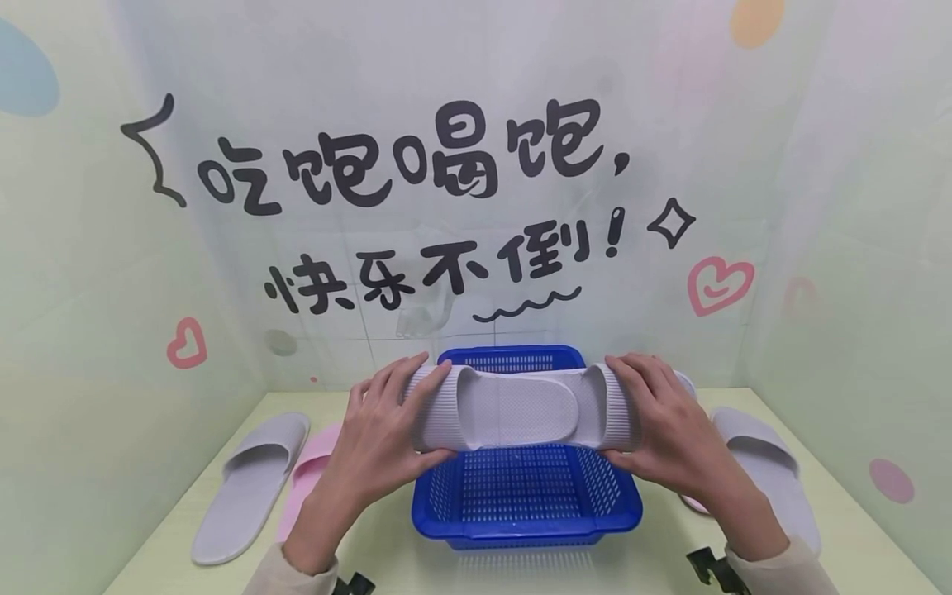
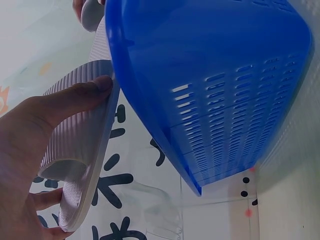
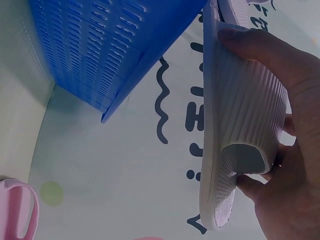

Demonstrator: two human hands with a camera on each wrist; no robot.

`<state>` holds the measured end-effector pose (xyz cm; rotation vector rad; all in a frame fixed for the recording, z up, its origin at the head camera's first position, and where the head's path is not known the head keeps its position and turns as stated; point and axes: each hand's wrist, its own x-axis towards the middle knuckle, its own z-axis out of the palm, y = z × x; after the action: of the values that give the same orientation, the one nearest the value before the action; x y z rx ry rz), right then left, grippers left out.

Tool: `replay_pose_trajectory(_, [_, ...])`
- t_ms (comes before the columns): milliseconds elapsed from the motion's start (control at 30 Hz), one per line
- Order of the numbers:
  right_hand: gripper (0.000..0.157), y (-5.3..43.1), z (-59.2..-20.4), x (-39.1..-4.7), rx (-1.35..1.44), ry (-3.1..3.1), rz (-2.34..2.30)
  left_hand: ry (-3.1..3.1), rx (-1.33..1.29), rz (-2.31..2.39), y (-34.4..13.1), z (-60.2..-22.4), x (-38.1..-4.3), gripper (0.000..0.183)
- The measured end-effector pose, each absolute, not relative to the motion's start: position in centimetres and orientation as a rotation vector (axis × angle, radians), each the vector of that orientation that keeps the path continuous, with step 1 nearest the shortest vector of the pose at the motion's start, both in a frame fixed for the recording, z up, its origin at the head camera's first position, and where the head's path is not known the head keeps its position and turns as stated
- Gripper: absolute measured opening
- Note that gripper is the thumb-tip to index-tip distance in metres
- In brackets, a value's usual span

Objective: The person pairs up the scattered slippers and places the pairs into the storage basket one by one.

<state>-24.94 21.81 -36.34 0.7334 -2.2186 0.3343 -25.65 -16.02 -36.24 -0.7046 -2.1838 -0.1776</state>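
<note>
Two pale grey slippers with ribbed straps are held sideways, heel toward heel and overlapping, over a blue basket (image 1: 528, 529). My left hand (image 1: 379, 430) grips the left slipper (image 1: 440, 413) around its strap, thumb on the near edge and fingers over the far side. In the same way my right hand (image 1: 673, 430) grips the right slipper (image 1: 620, 413). The left one's heel lies over the right one's sole in the head view. In the left wrist view the thumb presses the ribbed strap (image 2: 75, 125) close to the basket's rim (image 2: 145, 120).
The basket, with slotted sides, stands on a pale table (image 1: 416, 570). On the left lie a smooth grey slipper (image 1: 238, 504) and a pink slipper (image 1: 297, 487), partly behind my arm. Another grey slipper (image 1: 777, 479) lies on the right. A lettered wall (image 1: 476, 66) closes the back.
</note>
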Motion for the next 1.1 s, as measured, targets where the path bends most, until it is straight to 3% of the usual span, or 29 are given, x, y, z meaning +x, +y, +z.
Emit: replay_pose_trajectory(1100, [0.114,21.9,-36.47,-25.16,0.743,-2.182,0.307,-2.182,-0.722,-0.192,-15.76,-36.37,-25.59,0.118])
